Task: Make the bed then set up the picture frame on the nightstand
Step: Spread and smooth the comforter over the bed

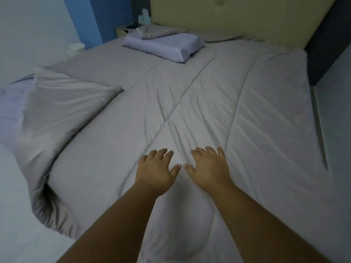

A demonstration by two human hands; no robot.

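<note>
A pale grey duvet (237, 103) lies spread over the bed, creased along diagonal stitch lines. Its left part is folded back in a bunched heap (57, 114). My left hand (156, 169) and my right hand (208, 168) rest flat on the duvet side by side near the foot, fingers apart, holding nothing. A lilac pillow (165, 46) lies at the head with a smaller grey pillow (157, 32) on top of it. The nightstand (122, 31) stands at the far left of the headboard with dark items on it; no picture frame can be made out.
A beige padded headboard (237, 18) backs the bed. A teal tissue box (144, 17) sits behind the nightstand. A blue wall (98, 18) is at the far left, a white bin (75, 49) stands beside the bed, and a dark panel (328, 44) stands at the right.
</note>
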